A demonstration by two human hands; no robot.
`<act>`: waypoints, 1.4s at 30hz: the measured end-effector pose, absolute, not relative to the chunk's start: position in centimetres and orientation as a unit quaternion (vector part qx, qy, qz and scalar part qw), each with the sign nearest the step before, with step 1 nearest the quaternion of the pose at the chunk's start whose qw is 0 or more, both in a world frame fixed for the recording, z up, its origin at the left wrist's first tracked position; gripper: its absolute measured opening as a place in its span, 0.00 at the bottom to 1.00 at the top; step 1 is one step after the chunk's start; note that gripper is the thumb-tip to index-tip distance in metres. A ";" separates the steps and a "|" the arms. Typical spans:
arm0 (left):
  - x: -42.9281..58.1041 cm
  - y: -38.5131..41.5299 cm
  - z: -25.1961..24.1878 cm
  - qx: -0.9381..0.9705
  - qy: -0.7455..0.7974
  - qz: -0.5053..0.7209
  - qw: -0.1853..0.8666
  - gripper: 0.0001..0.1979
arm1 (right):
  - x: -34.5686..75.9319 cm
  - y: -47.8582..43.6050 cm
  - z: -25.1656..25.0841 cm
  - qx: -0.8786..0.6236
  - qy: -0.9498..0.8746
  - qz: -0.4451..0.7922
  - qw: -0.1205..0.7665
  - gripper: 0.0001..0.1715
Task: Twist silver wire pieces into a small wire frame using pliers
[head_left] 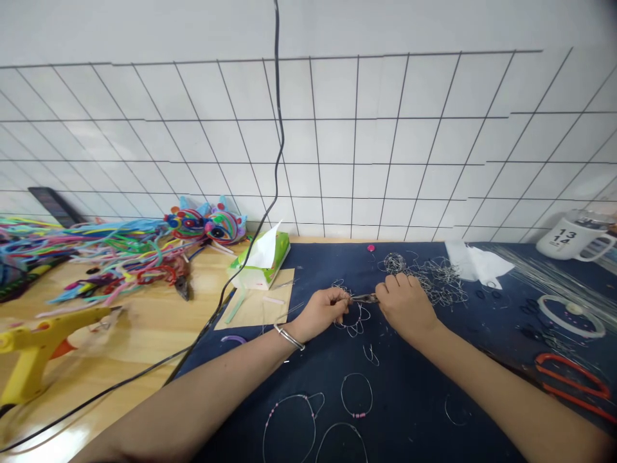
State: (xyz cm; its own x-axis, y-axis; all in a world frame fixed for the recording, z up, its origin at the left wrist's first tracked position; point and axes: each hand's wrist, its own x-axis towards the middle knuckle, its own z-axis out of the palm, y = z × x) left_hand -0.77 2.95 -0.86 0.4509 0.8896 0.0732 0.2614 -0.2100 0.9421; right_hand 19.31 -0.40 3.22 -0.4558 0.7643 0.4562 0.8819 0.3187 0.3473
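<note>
My left hand [324,311], a silver bangle at its wrist, is closed in a pinch on a looped piece of thin wire [355,320] over the dark blue mat [414,399]. My right hand [403,305] is closed around small pliers [365,298], whose tip points left and meets the wire at my left fingertips. A tangle of loose wire [429,273] lies just behind my right hand. Finished wire rings with small pink beads [357,394] lie on the mat nearer to me.
A yellow glue gun [36,350] and a heap of coloured pipe cleaners [110,254] sit on the wooden table at left. A tissue pack [258,260], black cable [231,283], white mug [573,239], tape roll [571,315] and red-handled scissors [573,379] surround the mat.
</note>
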 end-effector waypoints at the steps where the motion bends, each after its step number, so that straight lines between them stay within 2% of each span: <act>1: -0.8 3.0 -0.9 0.706 0.410 0.328 0.475 0.10 | 19.3 -0.4 3.3 -0.511 -0.805 -0.281 0.104 0.11; 15: -0.7 3.0 -0.8 0.731 0.402 0.306 0.458 0.09 | 18.9 -0.8 3.7 -0.501 -0.808 -0.294 0.100 0.14; 25: -0.9 2.9 -0.4 0.736 0.380 0.301 0.472 0.09 | 21.2 0.9 3.7 -0.418 -0.858 -0.276 0.114 0.14; 30: -0.9 2.9 -0.3 0.738 0.358 0.282 0.497 0.10 | 22.0 1.8 3.0 -0.470 -0.825 -0.278 0.142 0.15; 38: -0.9 2.8 -0.3 0.752 0.347 0.267 0.492 0.10 | 20.9 0.9 3.6 -0.423 -0.850 -0.299 0.094 0.13; 42: -0.9 2.8 -0.1 0.747 0.352 0.278 0.491 0.09 | 20.8 0.7 3.9 -0.411 -0.851 -0.312 0.097 0.12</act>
